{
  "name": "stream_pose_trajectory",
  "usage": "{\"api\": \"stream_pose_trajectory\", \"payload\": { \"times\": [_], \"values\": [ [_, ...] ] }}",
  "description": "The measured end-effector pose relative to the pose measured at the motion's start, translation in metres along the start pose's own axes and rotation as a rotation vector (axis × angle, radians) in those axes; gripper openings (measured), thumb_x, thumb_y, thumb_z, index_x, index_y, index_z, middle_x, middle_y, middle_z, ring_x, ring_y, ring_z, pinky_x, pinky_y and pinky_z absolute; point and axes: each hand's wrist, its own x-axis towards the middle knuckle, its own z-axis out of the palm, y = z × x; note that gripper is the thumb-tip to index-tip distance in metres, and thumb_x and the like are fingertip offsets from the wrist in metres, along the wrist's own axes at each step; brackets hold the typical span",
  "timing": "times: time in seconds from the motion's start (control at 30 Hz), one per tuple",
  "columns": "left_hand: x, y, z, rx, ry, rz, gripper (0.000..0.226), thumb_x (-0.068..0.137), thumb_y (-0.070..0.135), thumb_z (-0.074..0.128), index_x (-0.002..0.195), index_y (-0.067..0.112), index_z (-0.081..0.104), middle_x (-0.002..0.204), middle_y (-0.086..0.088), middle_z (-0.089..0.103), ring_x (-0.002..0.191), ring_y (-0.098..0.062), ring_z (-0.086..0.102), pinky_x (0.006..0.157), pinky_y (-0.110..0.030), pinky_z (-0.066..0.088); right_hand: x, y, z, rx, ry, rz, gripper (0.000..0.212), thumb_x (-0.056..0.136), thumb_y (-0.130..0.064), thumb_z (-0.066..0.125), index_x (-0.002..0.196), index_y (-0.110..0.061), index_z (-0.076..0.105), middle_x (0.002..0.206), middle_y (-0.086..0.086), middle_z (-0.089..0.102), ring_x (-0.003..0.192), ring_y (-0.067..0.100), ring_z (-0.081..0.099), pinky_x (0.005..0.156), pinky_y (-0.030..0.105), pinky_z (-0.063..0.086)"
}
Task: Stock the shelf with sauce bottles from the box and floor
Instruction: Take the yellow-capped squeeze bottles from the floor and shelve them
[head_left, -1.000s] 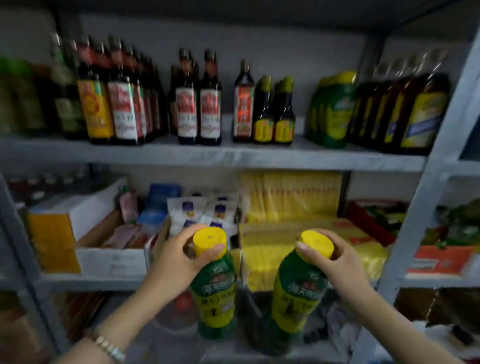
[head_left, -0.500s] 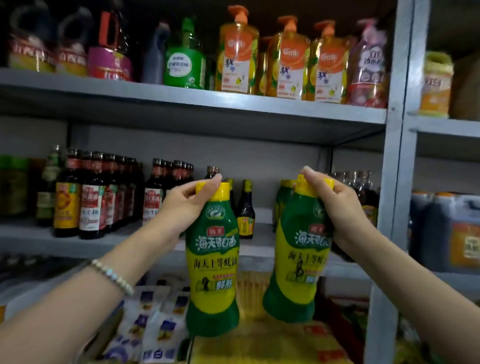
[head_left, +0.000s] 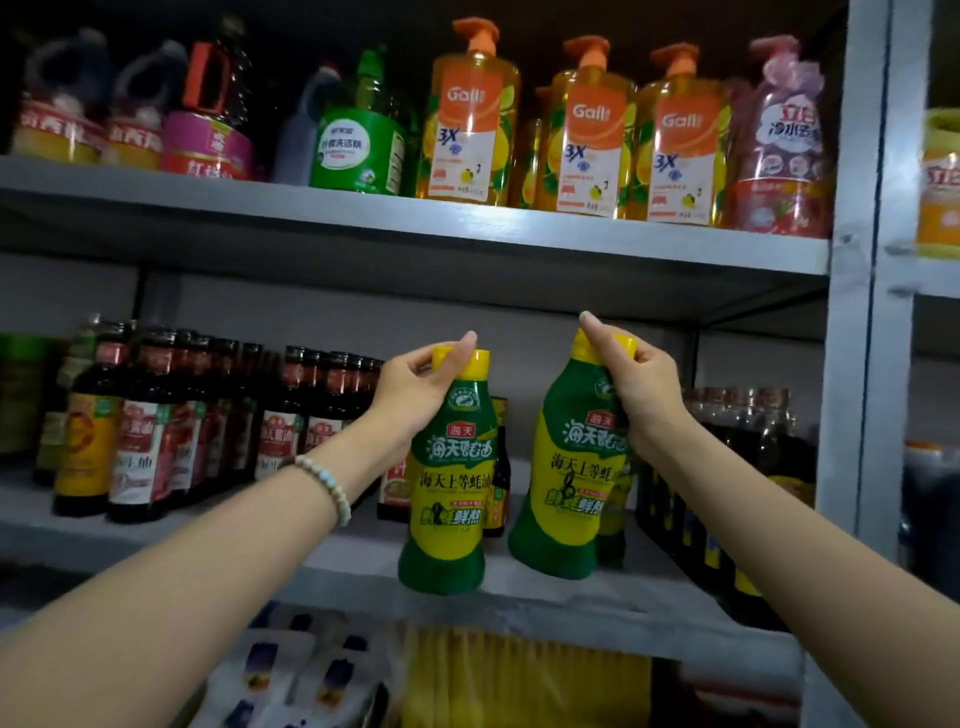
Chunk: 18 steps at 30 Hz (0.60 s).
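Note:
Both hands hold green-and-yellow sauce bottles with yellow caps by their necks. My left hand (head_left: 415, 387) grips the left sauce bottle (head_left: 451, 499), which hangs upright at the front edge of the grey middle shelf (head_left: 545, 587). My right hand (head_left: 636, 382) grips the right sauce bottle (head_left: 571, 483), tilted slightly, its base over the shelf board. Behind the right bottle stand more green bottles, mostly hidden. The box and floor are out of view.
Dark soy bottles with red labels (head_left: 156, 426) fill the shelf's left side; dark bottles with yellow labels (head_left: 737, 467) stand at its right. Orange pump bottles (head_left: 592, 130) line the upper shelf. A grey upright post (head_left: 857, 312) bounds the right. Packets (head_left: 291, 670) lie below.
Both hands have lifted their bottles from the lower shelf level up to the middle shelf and moved them forward toward it. The view has tilted upward.

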Motion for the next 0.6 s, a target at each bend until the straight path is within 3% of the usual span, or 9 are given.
{"api": "stream_pose_trajectory", "payload": {
  "times": [0.3,0.4,0.53,0.6],
  "values": [
    [0.05,-0.061,-0.005,-0.008,0.0,-0.033,0.044,0.054,0.061,0.073,0.086,0.031,0.069,0.073,0.011,0.074,0.067,-0.006,0.071,0.048,-0.015,0.05,0.031,0.063,0.009,-0.069,0.023,0.005,0.042,0.062,-0.048,0.08,0.094,-0.023,0.071,0.084,0.004,0.074,0.073,0.018,0.072,0.061,0.026,0.057],
    [0.062,-0.079,-0.006,0.015,-0.001,-0.047,0.05,0.049,0.064,0.072,0.084,0.028,0.069,0.076,0.008,0.075,0.07,-0.009,0.071,0.052,-0.017,0.051,0.037,0.079,0.01,-0.075,0.013,0.023,0.032,0.067,-0.044,0.079,0.091,-0.023,0.07,0.076,0.001,0.074,0.069,0.016,0.072,0.055,0.023,0.055],
    [0.072,-0.096,-0.008,0.036,0.014,-0.061,0.066,0.039,0.073,0.07,0.087,0.028,0.07,0.084,0.0,0.075,0.078,-0.018,0.072,0.071,-0.032,0.056,0.041,0.097,0.008,-0.055,-0.017,0.061,0.033,0.065,-0.044,0.078,0.089,-0.023,0.068,0.07,0.0,0.074,0.065,0.016,0.072,0.05,0.02,0.052],
    [0.075,-0.098,-0.007,0.034,0.0,-0.067,0.062,0.042,0.071,0.07,0.088,0.029,0.069,0.084,-0.001,0.075,0.076,-0.018,0.072,0.067,-0.029,0.056,0.043,0.105,0.006,-0.047,-0.018,0.072,0.031,0.067,-0.043,0.078,0.088,-0.023,0.069,0.07,0.0,0.074,0.065,0.016,0.072,0.049,0.02,0.052]
  ]
}}
